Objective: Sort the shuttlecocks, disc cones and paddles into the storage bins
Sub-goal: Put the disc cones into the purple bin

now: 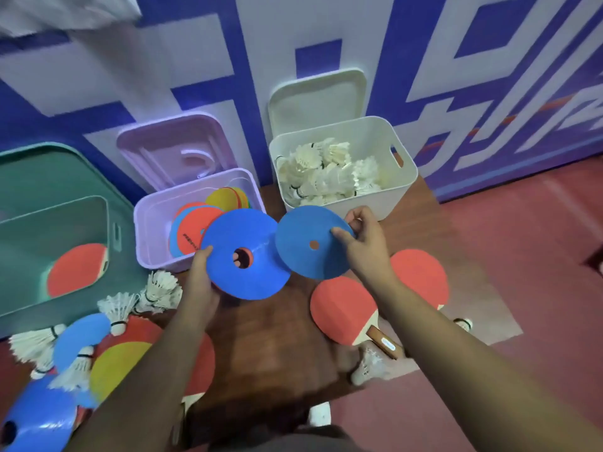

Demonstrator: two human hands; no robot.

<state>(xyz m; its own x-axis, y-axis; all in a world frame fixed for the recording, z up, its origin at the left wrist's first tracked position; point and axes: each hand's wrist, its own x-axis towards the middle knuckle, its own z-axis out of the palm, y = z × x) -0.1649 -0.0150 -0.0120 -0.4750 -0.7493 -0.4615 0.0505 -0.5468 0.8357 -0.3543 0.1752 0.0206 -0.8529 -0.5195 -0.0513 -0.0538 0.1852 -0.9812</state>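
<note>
As I read it, left hand [202,270] grips one blue disc cone [225,243], right hand [365,239] pinches second cone [303,259]. Purple bin [146,249], already holding cones, sits ahead-left; left hand nearer, likely drops first.

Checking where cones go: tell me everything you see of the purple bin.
The purple bin is a pale lilac box, plastic by its look, with rounded corners. It stands upright and open between the green bin and white bin; its lid leans behind it. Orange, blue and yellow cones lie inside.
</note>
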